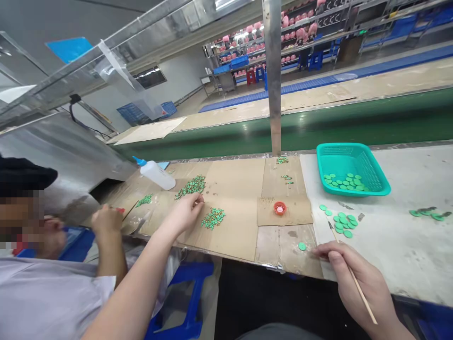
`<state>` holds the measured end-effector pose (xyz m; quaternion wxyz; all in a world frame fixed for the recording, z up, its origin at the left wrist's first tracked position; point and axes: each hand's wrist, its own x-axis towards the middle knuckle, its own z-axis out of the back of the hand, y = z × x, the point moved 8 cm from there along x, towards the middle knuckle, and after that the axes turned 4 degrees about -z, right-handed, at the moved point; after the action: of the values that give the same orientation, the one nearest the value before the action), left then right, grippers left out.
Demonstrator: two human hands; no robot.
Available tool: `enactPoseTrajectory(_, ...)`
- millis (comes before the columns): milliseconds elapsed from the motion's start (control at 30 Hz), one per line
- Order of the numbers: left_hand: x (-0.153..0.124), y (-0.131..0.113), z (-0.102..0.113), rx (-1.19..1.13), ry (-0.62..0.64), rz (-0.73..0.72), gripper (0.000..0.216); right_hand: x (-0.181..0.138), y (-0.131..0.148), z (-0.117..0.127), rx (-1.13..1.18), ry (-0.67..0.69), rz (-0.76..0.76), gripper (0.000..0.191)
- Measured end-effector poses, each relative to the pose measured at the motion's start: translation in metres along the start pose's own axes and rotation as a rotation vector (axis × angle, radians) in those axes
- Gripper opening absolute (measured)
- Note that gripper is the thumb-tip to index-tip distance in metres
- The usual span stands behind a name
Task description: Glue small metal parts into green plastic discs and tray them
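Green plastic discs (340, 223) lying in a loose cluster on the pale work surface (406, 255), right of the cardboard sheets and just beyond the right hand (354, 278). Lone disc (302, 246) sitting on the cardboard near the near edge, just left of the fingertips (320, 250). Right hand closing pen-style around a thin wooden stick (356, 278), tip pointing far and left beside the cluster. More discs lying in a teal plastic basket (339, 156) on the far side, a few more with dark strips (424, 212) sitting off to the right. Discs looking light, thin and stiff, likely slippery on the smooth surface; best pinched by the rim, or slid to an edge first. Left hand (186, 212) resting on the cardboard, fingers curling down, just beside a heap of small green-and-orange pieces (213, 218); any pinched item too hidden to tell. Second heap (191, 186) lying farther off. White squeeze bottle with blue nozzle (157, 174) lying far left. Red cap (279, 208) sitting on a cardboard square. Co-worker's hand (105, 219) working at left, holding something small and red.
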<state>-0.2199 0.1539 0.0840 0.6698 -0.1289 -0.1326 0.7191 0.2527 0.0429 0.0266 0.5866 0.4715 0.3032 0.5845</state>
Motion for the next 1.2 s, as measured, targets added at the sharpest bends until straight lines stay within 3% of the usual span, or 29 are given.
enactPoseTrajectory(133, -0.048, -0.064, 0.000, -0.209, -0.133, -0.223, 0.037, 0.005, 0.021, 0.001, 0.028, 0.015, 0.092, 0.035)
enactPoseTrajectory(267, -0.094, -0.146, 0.001, -0.340, -0.203, -0.482, 0.019, 0.007, 0.063, -0.010, 0.110, 0.159, 0.199, 0.017)
enactPoseTrajectory(367, -0.118, -0.203, 0.006, -0.367, -0.219, -0.749, 0.022, 0.011, 0.084, -0.020, 0.221, 0.275, 0.084, 0.011)
enactPoseTrajectory(433, -0.126, -0.226, 0.008, -0.370, -0.223, -0.851, 0.032, 0.013, 0.093, -0.024, 0.300, 0.328, 0.004, 0.009)
enactPoseTrajectory(533, -0.128, -0.236, 0.004, -0.418, -0.198, -0.862, 0.038, 0.013, 0.102, -0.026, 0.345, 0.366, -0.007, 0.014)
enactPoseTrajectory(700, -0.122, -0.220, -0.010, -0.647, -0.171, -0.723, 0.051, 0.012, 0.098, -0.026, 0.396, 0.367, -0.028, 0.019)
enactPoseTrajectory(933, -0.109, -0.221, -0.033, -0.995, -0.036, -0.503, 0.002, 0.005, 0.079, -0.035, 0.560, 0.454, -0.268, 0.025)
enactPoseTrajectory(1100, -0.107, -0.227, -0.061, -1.232, 0.069, -0.356, 0.016, -0.001, 0.075, -0.045, 0.715, 0.491, -0.348, 0.033)
enactPoseTrajectory(1200, -0.106, -0.222, -0.075, -1.274, 0.106, -0.323, 0.016, -0.004, 0.068, -0.043, 0.716, 0.476, -0.338, 0.027)
